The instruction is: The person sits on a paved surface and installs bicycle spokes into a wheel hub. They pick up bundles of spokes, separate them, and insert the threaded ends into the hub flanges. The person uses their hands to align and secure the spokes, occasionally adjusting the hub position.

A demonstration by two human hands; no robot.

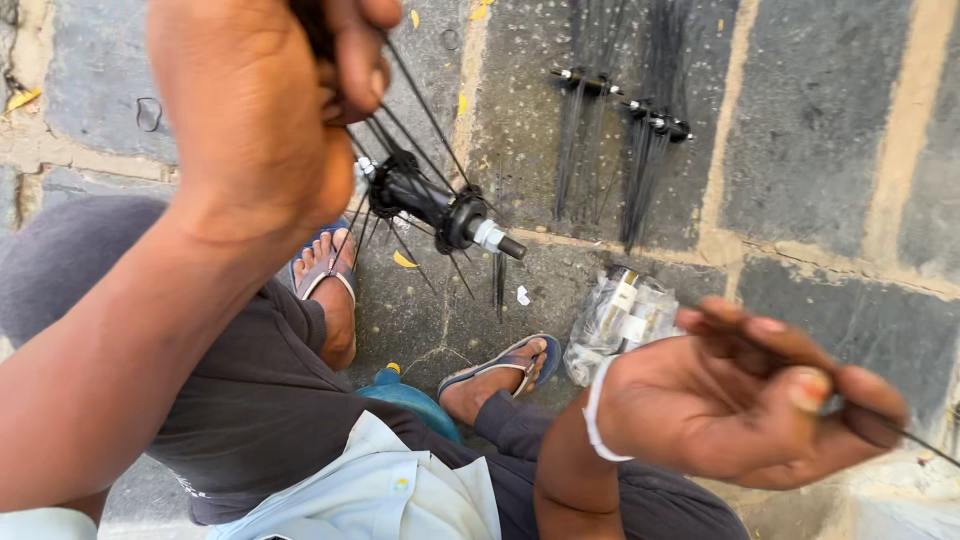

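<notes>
Overhead, we log our left hand [265, 105] clenched on a gathered bundle of spokes, the black hub [432, 205] hanging just below it, axle slanting down-right; our right hand [745, 400], lower right and well apart, pinches one loose spoke [915, 440] pointing right.

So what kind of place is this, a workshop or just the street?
Probably an outdoor, street-side bicycle repair spot. The ground is stone paving, more hubs with spokes lie on it, and the left hand holds spokes of a hub.
</notes>
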